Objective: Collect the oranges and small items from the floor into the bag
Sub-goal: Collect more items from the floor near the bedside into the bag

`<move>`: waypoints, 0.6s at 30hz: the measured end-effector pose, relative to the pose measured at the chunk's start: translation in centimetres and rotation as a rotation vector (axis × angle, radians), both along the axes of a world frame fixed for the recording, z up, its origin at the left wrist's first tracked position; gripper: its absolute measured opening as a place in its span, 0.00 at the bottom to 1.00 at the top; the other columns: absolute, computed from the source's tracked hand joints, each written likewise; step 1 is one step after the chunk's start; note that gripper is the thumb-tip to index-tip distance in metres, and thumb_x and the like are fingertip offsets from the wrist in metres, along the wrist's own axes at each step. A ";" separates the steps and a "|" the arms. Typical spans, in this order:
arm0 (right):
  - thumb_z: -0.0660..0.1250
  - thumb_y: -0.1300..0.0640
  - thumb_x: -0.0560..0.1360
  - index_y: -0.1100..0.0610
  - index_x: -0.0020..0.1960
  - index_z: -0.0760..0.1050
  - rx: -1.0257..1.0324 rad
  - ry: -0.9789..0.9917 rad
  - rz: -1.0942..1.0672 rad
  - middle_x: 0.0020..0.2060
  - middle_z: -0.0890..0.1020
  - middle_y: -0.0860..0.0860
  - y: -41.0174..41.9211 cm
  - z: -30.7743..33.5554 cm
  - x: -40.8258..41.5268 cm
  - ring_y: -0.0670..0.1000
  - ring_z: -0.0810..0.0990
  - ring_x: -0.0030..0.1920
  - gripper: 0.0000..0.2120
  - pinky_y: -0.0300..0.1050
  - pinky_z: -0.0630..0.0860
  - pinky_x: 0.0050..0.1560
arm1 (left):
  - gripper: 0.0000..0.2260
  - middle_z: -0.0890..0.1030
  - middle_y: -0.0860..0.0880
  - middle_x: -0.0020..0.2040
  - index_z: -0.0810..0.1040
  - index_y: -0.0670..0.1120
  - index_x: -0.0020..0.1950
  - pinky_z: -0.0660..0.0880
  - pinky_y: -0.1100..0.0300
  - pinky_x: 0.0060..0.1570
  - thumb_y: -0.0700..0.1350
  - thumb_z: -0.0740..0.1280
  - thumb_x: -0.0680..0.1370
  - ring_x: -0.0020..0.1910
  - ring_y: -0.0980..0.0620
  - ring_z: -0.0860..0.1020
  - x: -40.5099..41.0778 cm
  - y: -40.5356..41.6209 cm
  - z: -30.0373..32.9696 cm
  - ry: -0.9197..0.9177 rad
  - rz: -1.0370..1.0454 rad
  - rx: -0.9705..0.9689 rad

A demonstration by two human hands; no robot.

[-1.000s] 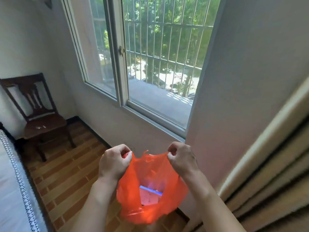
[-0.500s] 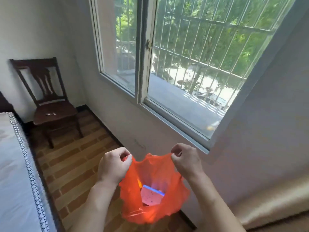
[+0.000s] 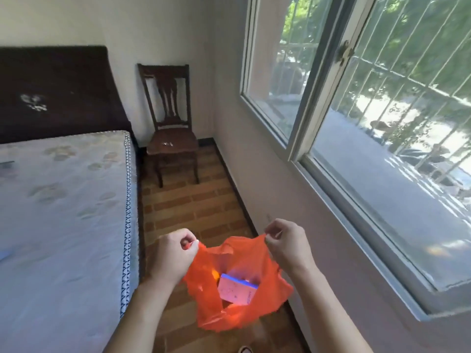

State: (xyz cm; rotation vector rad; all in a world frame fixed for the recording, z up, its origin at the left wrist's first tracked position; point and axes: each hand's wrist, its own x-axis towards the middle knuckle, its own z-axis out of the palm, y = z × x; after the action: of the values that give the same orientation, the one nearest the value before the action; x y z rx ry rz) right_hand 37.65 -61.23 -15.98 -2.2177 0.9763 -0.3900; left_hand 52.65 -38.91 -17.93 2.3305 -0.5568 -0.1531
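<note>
Both hands, the left hand [image 3: 170, 254] and right hand [image 3: 285, 242], pinch the rim of the thin orange bag [image 3: 242, 309] hanging above the floor [image 3: 198, 207], flimsy film best gripped at its handles, a pink box [image 3: 235, 289] inside.

Bright daylight scene, light comes through the window [image 3: 382, 138] on the right side. Outdoor area behind the window bars is overexposed, washed out. Bed [image 3: 63, 212] opposite the window is evenly lit, pale, low contrast. Orange bag [image 3: 237, 312] glows, light passing through the thin plastic. Chair [image 3: 170, 123] beyond the bag sits darker. Overall soft, slight motion blur, compression smear. Wide-angle bending of the window frame lines.
</note>
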 end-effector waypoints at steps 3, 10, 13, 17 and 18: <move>0.66 0.62 0.67 0.46 0.36 0.79 0.049 0.006 0.062 0.31 0.82 0.44 -2.0 -0.7 3.3 0.43 0.81 0.32 0.11 0.38 0.75 0.35 | 0.06 0.80 0.56 0.31 0.81 0.52 0.36 0.74 0.61 0.33 0.45 0.75 0.72 0.33 0.56 0.78 1.5 -0.6 0.5 -0.019 0.064 0.048; 0.66 0.61 0.70 0.48 0.42 0.83 0.124 0.022 0.217 0.35 0.84 0.43 -3.3 -3.7 9.4 0.44 0.81 0.35 0.10 0.43 0.79 0.33 | 0.06 0.80 0.57 0.31 0.81 0.53 0.37 0.76 0.59 0.35 0.45 0.74 0.73 0.34 0.54 0.79 4.0 0.4 -0.1 -0.033 0.213 0.111; 0.65 0.62 0.70 0.48 0.43 0.83 0.160 0.025 0.252 0.35 0.83 0.43 -3.1 -4.5 11.6 0.44 0.81 0.34 0.12 0.44 0.80 0.33 | 0.07 0.80 0.56 0.31 0.81 0.53 0.37 0.74 0.60 0.35 0.44 0.75 0.73 0.34 0.54 0.79 5.0 1.4 0.0 -0.033 0.261 0.118; 0.67 0.63 0.70 0.48 0.44 0.83 0.171 0.024 0.291 0.37 0.84 0.43 -2.6 -4.6 15.0 0.43 0.82 0.37 0.12 0.41 0.79 0.35 | 0.07 0.81 0.56 0.31 0.81 0.52 0.37 0.78 0.57 0.35 0.44 0.74 0.73 0.33 0.54 0.80 7.2 2.5 0.0 -0.038 0.312 0.104; 0.68 0.63 0.70 0.48 0.43 0.83 0.167 0.025 0.297 0.37 0.84 0.43 -2.4 -4.5 15.8 0.43 0.82 0.38 0.11 0.39 0.78 0.36 | 0.06 0.80 0.56 0.31 0.80 0.53 0.37 0.78 0.57 0.35 0.44 0.74 0.73 0.32 0.54 0.80 7.7 2.9 -0.1 -0.036 0.318 0.099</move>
State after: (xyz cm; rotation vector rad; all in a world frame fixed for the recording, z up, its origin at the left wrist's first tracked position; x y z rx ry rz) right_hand 53.48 -63.59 -20.52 -2.1740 0.6519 -0.1403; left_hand 60.37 -36.05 -18.02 2.4873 -0.1937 0.0113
